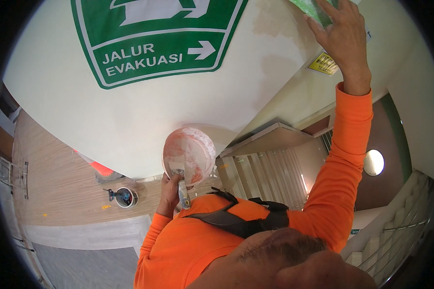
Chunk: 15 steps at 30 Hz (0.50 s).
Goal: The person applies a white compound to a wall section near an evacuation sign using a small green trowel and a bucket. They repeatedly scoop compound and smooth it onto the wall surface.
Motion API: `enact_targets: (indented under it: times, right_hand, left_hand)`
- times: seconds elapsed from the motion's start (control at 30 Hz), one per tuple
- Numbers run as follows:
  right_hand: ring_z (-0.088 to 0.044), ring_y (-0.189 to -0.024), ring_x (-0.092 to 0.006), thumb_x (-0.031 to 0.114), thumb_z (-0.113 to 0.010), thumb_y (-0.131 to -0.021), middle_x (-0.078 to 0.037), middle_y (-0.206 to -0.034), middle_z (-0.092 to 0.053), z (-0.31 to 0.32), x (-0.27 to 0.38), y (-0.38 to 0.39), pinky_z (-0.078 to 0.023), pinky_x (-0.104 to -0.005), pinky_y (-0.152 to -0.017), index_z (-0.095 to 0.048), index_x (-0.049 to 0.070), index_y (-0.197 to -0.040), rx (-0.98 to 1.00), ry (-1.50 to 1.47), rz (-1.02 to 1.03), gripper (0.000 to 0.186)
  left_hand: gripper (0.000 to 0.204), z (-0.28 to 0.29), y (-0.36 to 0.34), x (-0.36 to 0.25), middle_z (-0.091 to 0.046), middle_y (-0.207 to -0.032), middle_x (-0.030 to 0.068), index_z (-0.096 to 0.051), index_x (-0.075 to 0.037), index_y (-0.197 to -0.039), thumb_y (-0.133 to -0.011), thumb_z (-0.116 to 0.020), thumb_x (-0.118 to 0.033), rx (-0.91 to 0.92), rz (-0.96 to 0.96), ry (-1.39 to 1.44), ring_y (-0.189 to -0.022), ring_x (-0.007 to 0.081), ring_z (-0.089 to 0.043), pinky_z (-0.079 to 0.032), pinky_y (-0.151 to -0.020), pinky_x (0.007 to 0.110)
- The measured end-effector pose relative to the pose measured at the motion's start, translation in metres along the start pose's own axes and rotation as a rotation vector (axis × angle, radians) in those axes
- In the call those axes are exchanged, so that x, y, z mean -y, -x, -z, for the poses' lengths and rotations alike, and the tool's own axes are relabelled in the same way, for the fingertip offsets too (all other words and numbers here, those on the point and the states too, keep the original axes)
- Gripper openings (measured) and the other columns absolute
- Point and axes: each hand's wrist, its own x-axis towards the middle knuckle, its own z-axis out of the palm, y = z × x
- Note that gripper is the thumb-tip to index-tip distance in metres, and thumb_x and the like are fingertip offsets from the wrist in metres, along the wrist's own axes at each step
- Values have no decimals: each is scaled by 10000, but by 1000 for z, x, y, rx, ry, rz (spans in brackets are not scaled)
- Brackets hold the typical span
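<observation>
My left hand (170,191) grips a round plastic bowl (198,149) smeared with pinkish-white paste, together with a putty knife (183,192) whose blade rests inside it, handle downward. High at the upper right, my right hand (341,36) holds a green, whitish-smudged pad or sheet (306,8) against the pale wall (258,82), near its angled edge. A large green and white sign (159,70) is on that wall, left of my right hand. A small yellow sticker (323,62) sits just below that hand, partly behind it.
A staircase (255,176) lies beyond the wall at lower right, with railed steps (395,231) farther right. On the wooden floor (72,192) at left stand a bucket with objects in it (125,197) and an orange item, perhaps a cone (101,167).
</observation>
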Motion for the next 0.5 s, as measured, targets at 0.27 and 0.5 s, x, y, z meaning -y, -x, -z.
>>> enact_targets:
  times: [0.27,0.5]
  right_hand:
    - [-521,-1202,-378,147,-793,-725,-208,-1312,-564,1,-13,26,-422,-467,-1039,-708,71,-1199,62,74,-187,488]
    - [-531,-1186,-385,155,-786,-724,-219,-1315,-562,6,-3,8,-427,-481,-1029,-709,75,-1200,-9,4,-25,489]
  left_hand:
    - [439,-1,0,-3,-625,-1084,142,-479,-23,-1285,-853,-558,-19,-16,8,3,-812,265,-690,-656,-598,415]
    - [446,2,-1,-5,-604,-1133,152,-471,-2,-1303,-869,-561,-58,24,22,-45,-889,297,-692,-664,-666,434]
